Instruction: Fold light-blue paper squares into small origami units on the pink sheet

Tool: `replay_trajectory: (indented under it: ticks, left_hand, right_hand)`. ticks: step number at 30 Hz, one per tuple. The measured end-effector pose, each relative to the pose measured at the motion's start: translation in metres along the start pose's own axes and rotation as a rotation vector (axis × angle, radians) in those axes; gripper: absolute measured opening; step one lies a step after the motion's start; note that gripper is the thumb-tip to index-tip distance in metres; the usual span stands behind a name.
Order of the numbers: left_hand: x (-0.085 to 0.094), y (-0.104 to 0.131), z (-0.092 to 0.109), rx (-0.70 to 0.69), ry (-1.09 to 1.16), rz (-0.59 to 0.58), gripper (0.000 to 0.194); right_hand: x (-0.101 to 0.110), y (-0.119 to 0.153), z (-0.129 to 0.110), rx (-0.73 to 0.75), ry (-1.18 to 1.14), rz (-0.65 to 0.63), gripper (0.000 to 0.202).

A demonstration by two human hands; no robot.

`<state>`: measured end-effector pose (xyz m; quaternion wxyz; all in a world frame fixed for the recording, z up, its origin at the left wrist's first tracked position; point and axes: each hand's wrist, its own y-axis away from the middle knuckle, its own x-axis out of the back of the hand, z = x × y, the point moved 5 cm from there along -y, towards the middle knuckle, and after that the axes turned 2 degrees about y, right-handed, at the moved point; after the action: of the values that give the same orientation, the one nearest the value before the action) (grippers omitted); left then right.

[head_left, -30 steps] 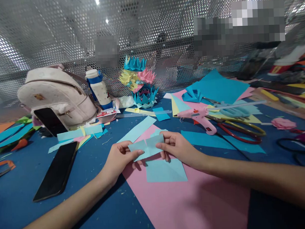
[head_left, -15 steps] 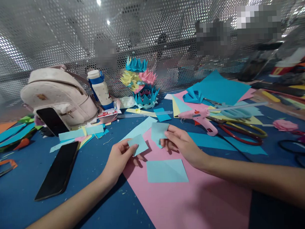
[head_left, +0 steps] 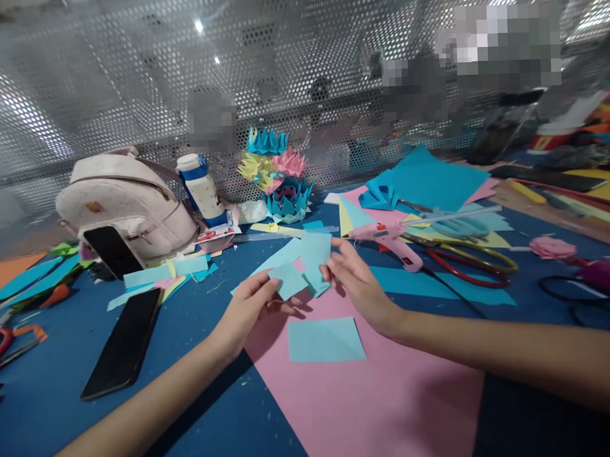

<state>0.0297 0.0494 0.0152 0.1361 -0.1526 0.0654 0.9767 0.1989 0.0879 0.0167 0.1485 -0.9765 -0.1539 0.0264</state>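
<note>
My left hand [head_left: 250,307] pinches a small light blue paper square [head_left: 288,281] between thumb and fingers. Another light blue paper piece [head_left: 316,249] is held at its right edge by my right hand [head_left: 357,286]. The two pieces are close together, over more light blue paper. Below them a light blue rectangle [head_left: 326,341] lies on a large pink sheet [head_left: 381,399].
A black phone [head_left: 123,345] lies at left, before a pale backpack [head_left: 126,201] and a bottle [head_left: 204,192]. Behind my hands stand folded paper flowers [head_left: 288,199]. At right are a pink glue gun [head_left: 393,237] and red-handled scissors [head_left: 469,269].
The piece in my right hand now shows taller and more upright. My left hand has moved slightly right, bringing its square nearer. The whole view has shifted a little.
</note>
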Motion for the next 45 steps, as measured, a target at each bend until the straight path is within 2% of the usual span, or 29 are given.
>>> replay_trajectory:
  ticks: [5, 7, 8, 10, 11, 13, 15, 18, 21, 24, 26, 29, 32, 35, 37, 40, 45]
  left_hand:
    - [-0.014, -0.018, -0.014, 0.073, 0.134, 0.043, 0.038]
    - [-0.018, -0.025, -0.017, 0.068, 0.086, 0.022, 0.043]
    - [-0.019, -0.028, -0.017, 0.068, -0.007, -0.018, 0.047]
    - [-0.018, -0.03, -0.013, 0.018, -0.33, -0.084, 0.052]
    - [-0.015, -0.029, -0.007, -0.045, -0.538, -0.076, 0.053]
    - [-0.008, -0.023, 0.008, -0.2, -0.935, 0.011, 0.049]
    - [-0.007, -0.015, 0.019, -0.289, -1.169, 0.059, 0.037]
    - [-0.013, -0.002, 0.024, -0.293, -1.292, 0.014, 0.021]
    - [-0.022, 0.007, 0.016, -0.236, -1.351, -0.082, 0.026]
    - [-0.026, 0.012, 0.004, -0.187, -1.408, -0.156, 0.042]
    - [-0.023, 0.012, 0.0, -0.163, -1.404, -0.169, 0.045]
    - [-0.02, 0.012, -0.004, -0.115, -1.299, -0.204, 0.039]
    - [-0.021, 0.012, -0.005, -0.016, -1.127, -0.23, 0.026]
    - [-0.022, 0.01, -0.001, 0.048, -0.857, -0.228, 0.013]
    - [-0.02, 0.006, 0.004, 0.055, -0.634, -0.203, 0.01]
    - [-0.008, 0.0, 0.009, 0.043, -0.405, -0.127, 0.019]
    - [0.006, -0.005, 0.005, 0.043, -0.318, -0.032, 0.023]
  right_hand:
    - [0.0, 0.002, -0.001, 0.004, -0.006, -0.006, 0.023]
    - [0.001, 0.002, 0.0, -0.013, -0.004, 0.003, 0.023]
    - [0.002, 0.001, 0.001, -0.02, -0.008, 0.011, 0.023]
    - [0.004, 0.001, 0.002, -0.03, -0.018, 0.027, 0.021]
    - [0.005, 0.0, 0.003, -0.033, -0.021, 0.03, 0.021]
    - [0.005, 0.001, 0.004, -0.039, -0.019, 0.021, 0.022]
    - [0.004, 0.002, 0.005, -0.043, -0.017, 0.001, 0.026]
    - [0.003, 0.003, 0.007, -0.042, -0.018, -0.017, 0.029]
    - [0.004, 0.003, 0.006, -0.026, 0.023, 0.016, 0.029]
    - [0.006, 0.001, 0.002, -0.006, 0.12, 0.067, 0.022]
    - [0.007, 0.0, 0.0, -0.002, 0.184, 0.085, 0.015]
    - [0.007, 0.0, -0.002, 0.009, 0.223, 0.095, 0.013]
    - [0.004, 0.002, -0.004, 0.038, 0.209, 0.061, 0.015]
    - [0.002, 0.002, -0.003, 0.067, 0.214, 0.004, 0.015]
    - [0.0, 0.002, -0.004, 0.115, 0.255, -0.032, 0.015]
    - [-0.005, 0.004, -0.008, 0.213, 0.299, -0.137, 0.016]
    - [-0.014, 0.013, -0.018, 0.271, 0.381, -0.304, 0.012]
